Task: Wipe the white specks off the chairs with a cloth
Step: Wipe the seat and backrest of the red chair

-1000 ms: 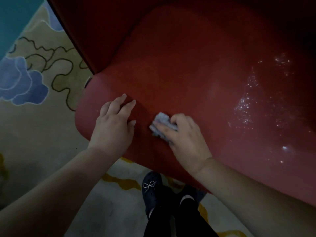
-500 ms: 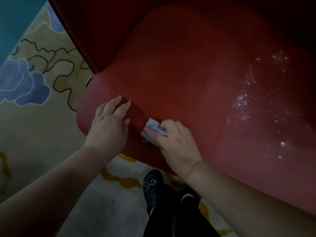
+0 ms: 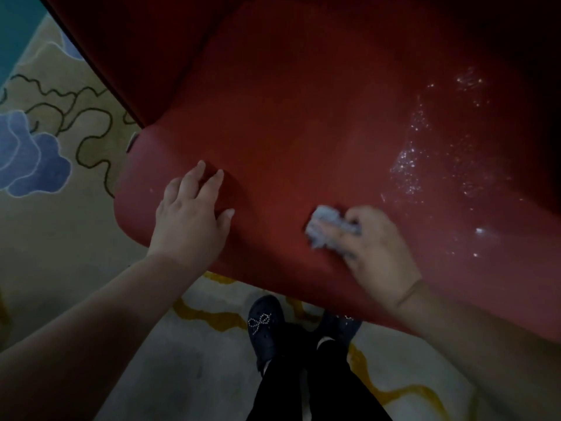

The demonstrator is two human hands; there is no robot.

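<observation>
A patterned carpet (image 3: 45,226) lies at far left. The left hand (image 3: 189,214) rests flat, fingers straight, on the near left edge of a red chair seat (image 3: 303,123). Just right, the right hand (image 3: 373,247) has its grip clamped on a crumpled pale cloth (image 3: 326,227) pressed to the seat. White specks (image 3: 409,165) scatter farther right.

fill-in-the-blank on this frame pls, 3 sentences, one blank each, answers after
The crumpled cloth is gripped by the ____ hand.
The left hand rests with spread fingers on the ____ chair seat.
The white specks lie to the ____ of the cloth.

Missing words: right; red; right
</observation>
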